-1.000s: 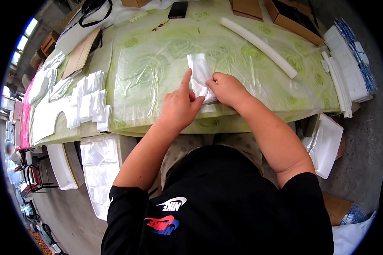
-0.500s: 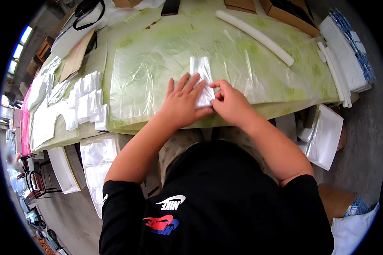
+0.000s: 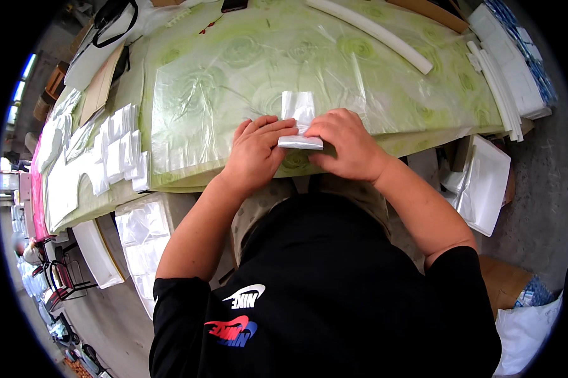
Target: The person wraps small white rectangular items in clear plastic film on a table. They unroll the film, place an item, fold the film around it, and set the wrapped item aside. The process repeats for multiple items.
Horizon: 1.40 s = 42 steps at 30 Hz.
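Note:
A narrow strip of shiny white plastic film [image 3: 299, 104] lies on the table straight in front of me. Its near end is turned up into a flat folded roll [image 3: 301, 143] at the table's front edge. My left hand [image 3: 254, 148] is at the left end of this fold, fingers close together and laid over it, the thumb beneath and mostly hidden. At the right end my right hand [image 3: 347, 143] grips the fold, with bent fingers on top and the thumb on the near side. Under the strip, a large clear plastic sheet [image 3: 196, 120] covers part of the table.
Several folded white plastic pieces [image 3: 120, 148] are stacked on the green patterned tablecloth [image 3: 246, 53] to the left, near a cardboard piece [image 3: 101, 85]. A long white roll [image 3: 375, 34] lies far right. White boxes [image 3: 485, 186] stand below the table's right side.
The strip's near end has been folded up and now shows a thick flat edge. My left hand has slid off the strip's top to its left side; my right hand has closed on the right.

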Each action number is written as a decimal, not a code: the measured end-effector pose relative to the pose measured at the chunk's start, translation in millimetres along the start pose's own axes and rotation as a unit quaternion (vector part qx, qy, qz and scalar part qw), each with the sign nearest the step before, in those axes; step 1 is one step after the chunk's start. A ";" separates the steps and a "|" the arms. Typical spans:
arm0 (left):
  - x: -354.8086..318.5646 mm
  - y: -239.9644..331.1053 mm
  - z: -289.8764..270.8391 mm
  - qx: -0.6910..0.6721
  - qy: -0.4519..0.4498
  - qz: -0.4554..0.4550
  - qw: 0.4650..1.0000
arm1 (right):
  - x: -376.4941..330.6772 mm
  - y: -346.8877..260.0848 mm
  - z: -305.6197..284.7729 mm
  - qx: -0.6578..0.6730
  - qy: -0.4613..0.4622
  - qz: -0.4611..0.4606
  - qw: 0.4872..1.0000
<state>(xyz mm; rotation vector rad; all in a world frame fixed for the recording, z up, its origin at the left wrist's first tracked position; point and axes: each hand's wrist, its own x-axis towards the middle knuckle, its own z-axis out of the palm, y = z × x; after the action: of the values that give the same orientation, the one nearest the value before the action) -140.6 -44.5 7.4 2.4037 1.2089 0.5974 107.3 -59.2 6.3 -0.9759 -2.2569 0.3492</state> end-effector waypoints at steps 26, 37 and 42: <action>34.9 10.7 12.8 0.175 -0.014 -0.039 0.984 | 43.0 1.6 7.2 -0.146 -0.076 0.275 0.947; -70.4 38.1 33.8 -0.704 0.022 -0.368 0.607 | 57.5 -19.9 -7.6 -0.083 -0.220 0.251 0.939; -62.4 29.7 59.2 -0.781 0.116 -0.349 0.505 | 6.9 -65.3 10.6 0.063 -0.021 0.140 0.988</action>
<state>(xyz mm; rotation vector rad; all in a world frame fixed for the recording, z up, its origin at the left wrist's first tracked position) -123.4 -120.6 -39.4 0.2314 0.8020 1.0239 60.7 -99.0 32.0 -1.2293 -2.1063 0.6314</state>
